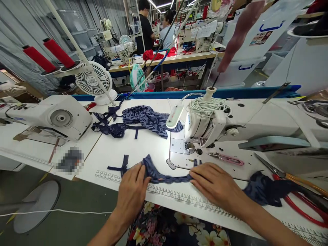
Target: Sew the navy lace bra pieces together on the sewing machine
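A navy fabric piece with a curved edge, like part of a bra (156, 172), lies stretched along the front of the white table. My left hand (133, 187) is closed on its left part, thumb and fingers pressed on the cloth. Its right end is pinched in my right hand (216, 182). Narrow navy straps (124, 165) stick out beyond my left hand. Just behind the cloth stands a white sewing machine (198, 126), its needle plate (177, 146) apart from the fabric. A printed ruler strip (176, 197) runs in front of both hands.
Patterned navy garments (146, 118) lie behind. Pink thread snips (228, 159), large red-handled scissors (294, 201) and another navy piece (263, 188) are at right. A second machine (61, 116) and a white fan (93, 78) stand left. Two people work at a farther table (169, 59).
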`<state>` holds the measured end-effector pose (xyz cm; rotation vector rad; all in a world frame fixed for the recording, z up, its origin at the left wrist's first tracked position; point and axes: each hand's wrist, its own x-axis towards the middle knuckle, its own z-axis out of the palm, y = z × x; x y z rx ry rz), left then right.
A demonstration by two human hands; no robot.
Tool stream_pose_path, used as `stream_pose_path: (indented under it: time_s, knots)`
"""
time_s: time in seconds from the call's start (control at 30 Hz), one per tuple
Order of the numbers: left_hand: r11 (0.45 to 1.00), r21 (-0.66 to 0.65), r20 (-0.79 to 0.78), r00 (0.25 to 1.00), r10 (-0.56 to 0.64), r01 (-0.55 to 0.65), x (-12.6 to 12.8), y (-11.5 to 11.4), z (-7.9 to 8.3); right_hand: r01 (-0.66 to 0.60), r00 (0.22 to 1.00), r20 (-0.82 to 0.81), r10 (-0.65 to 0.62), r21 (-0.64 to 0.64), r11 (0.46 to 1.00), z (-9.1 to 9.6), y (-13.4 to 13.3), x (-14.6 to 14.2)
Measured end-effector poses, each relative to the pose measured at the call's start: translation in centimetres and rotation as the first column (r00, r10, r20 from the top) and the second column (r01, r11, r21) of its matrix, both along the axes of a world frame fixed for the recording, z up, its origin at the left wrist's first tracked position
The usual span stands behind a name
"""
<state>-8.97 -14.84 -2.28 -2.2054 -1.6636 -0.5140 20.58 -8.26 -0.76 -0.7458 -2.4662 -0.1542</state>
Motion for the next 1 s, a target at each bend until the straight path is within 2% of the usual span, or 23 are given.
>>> stream_pose_path:
  time_s: [0.17, 0.27, 0.37, 0.43, 0.53, 0.67, 0.77, 0.8, 0.87, 0.93, 1.0]
  knots:
    - [0.973, -0.091, 0.043, 0.977, -0.207, 0.210, 5.3, 3.1, -0.2, 0.144, 0.990, -0.025, -0.142, 0.149, 0.978, 1.0, 2.2, 1.3]
    - [0.922, -0.167, 0.081, 0.937, -0.341, 0.350, 7.8, 5.3, 0.2, 0.160, 0.986, -0.063, -0.153, 0.125, 0.979, 1.1, 2.1, 1.0]
    - [0.893, -0.188, 0.074, 0.913, -0.402, 0.408, 8.5, 6.5, 0.4, 0.181, 0.982, -0.072, -0.175, 0.095, 0.979, 0.6, 1.7, 1.2]
    - [0.902, -0.195, 0.052, 0.922, -0.384, 0.386, 7.9, 6.4, 0.5, 0.227, 0.973, -0.051, -0.224, 0.084, 0.970, 0.3, 1.5, 2.0]
    - [0.932, -0.205, 0.021, 0.954, -0.300, 0.298, 5.4, 5.3, 0.5, 0.243, 0.970, 0.025, -0.244, 0.037, 0.969, -0.4, 0.5, 3.6]
    - [0.973, -0.186, -0.020, 0.989, -0.145, 0.139, 0.8, 3.2, 1.0, 0.145, 0.988, 0.068, -0.139, -0.105, 0.984, -1.9, -2.0, 3.8]
    - [0.988, -0.133, -0.002, 0.997, -0.080, 0.079, -0.1, 2.4, 1.9, 0.088, 0.995, 0.060, -0.081, -0.125, 0.988, -2.9, -3.6, 2.3]
    - [0.988, -0.106, 0.032, 0.994, -0.109, 0.112, 0.4, 2.3, 2.2, 0.077, 0.995, 0.069, -0.068, -0.127, 0.989, -3.1, -3.9, 1.7]
    - [0.962, -0.070, 0.114, 0.960, -0.256, 0.265, 2.7, 2.4, 2.3, 0.077, 0.995, 0.066, -0.069, -0.132, 0.988, -3.0, -4.2, 0.7]
    - [0.880, -0.095, 0.164, 0.880, -0.447, 0.465, 5.5, 2.5, 1.9, 0.096, 0.995, 0.025, -0.093, -0.140, 0.985, -2.6, -4.1, 0.2]
    - [0.817, -0.137, 0.150, 0.827, -0.542, 0.560, 7.8, 2.8, 1.0, 0.127, 0.991, -0.023, -0.132, -0.139, 0.982, -1.9, -3.9, 0.3]
